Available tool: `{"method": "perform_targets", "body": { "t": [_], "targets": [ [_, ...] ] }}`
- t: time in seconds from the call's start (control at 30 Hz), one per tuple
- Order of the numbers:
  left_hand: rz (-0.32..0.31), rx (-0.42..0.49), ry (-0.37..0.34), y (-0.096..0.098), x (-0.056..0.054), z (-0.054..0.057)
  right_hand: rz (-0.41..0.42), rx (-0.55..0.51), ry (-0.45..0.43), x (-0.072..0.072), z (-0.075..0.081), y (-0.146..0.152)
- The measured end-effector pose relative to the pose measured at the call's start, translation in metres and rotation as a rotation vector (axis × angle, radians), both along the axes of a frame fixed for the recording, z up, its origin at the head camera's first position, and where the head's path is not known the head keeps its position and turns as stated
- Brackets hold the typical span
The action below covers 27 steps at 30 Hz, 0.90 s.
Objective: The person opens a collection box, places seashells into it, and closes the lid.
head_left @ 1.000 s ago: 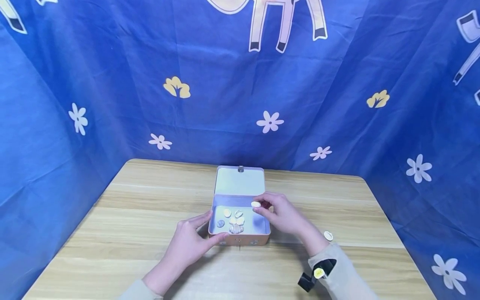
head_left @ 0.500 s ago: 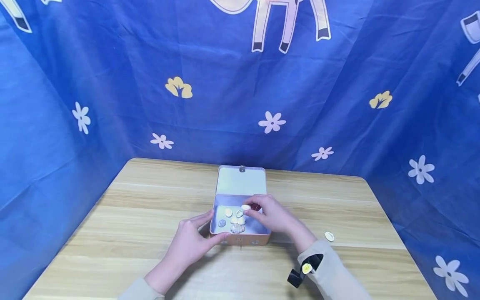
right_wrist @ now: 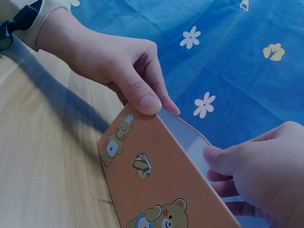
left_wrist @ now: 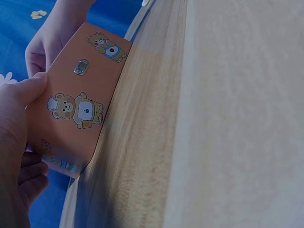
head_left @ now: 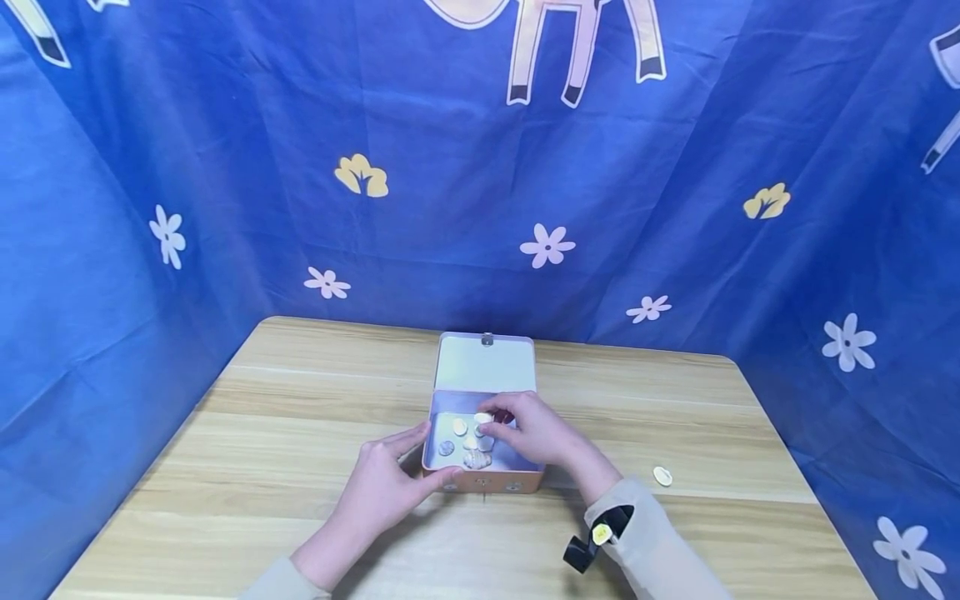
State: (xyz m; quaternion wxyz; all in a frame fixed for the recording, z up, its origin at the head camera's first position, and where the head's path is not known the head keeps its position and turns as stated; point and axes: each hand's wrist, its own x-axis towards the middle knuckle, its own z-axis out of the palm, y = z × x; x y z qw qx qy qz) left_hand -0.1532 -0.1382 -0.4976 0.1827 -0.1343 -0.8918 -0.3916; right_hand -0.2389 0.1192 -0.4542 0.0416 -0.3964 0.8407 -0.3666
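Note:
An orange tin box (head_left: 483,481) with bear pictures and a metal clasp sits on the table, its lid (head_left: 486,362) raised. My left hand (head_left: 382,479) grips its front left corner, thumb on the front rim and fingers along the left side. Over the inside of the box, my right hand (head_left: 528,429) pinches a white seashell (head_left: 483,417) between thumb and fingers. Several shells lie on the box floor, among them a ridged shell (head_left: 477,459), a round white shell (head_left: 460,427) and a grey one (head_left: 446,447). In the right wrist view the fingers dip behind the box wall, hiding the shell.
Another white shell (head_left: 662,476) lies on the wooden table (head_left: 300,400) to the right of the box. Blue cloth (head_left: 450,208) with flowers and animal figures hangs behind the table and at both sides. A black device is strapped to my right wrist.
My right hand has moved left and slightly down with the pinched seashell, from the box's right side to above the shells inside. The left hand keeps its grip on the box.

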Motion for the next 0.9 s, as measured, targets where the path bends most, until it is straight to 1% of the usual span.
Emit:
{"method": "perform_targets", "body": {
  "t": [0.2,0.3,0.47,0.6,0.73,0.9],
  "targets": [
    [-0.002,0.003,0.017,0.002,0.000,-0.002,-0.018,0.031,-0.010,0.000,-0.002,0.001],
    [0.000,0.003,0.018,0.002,0.001,-0.003,-0.028,0.028,-0.022,0.000,-0.001,0.004],
    [0.016,0.001,0.005,0.002,0.001,-0.003,-0.030,-0.012,0.021,0.001,-0.001,0.013],
    [0.014,0.005,-0.005,0.002,0.001,-0.003,-0.059,-0.076,0.049,0.006,0.003,0.030],
    [0.003,0.014,0.001,0.002,0.000,-0.003,-0.099,-0.131,0.090,0.012,0.008,0.052],
    [-0.005,0.022,0.014,0.001,-0.001,-0.004,-0.167,-0.135,0.129,0.018,0.013,0.083]
  ]
}}
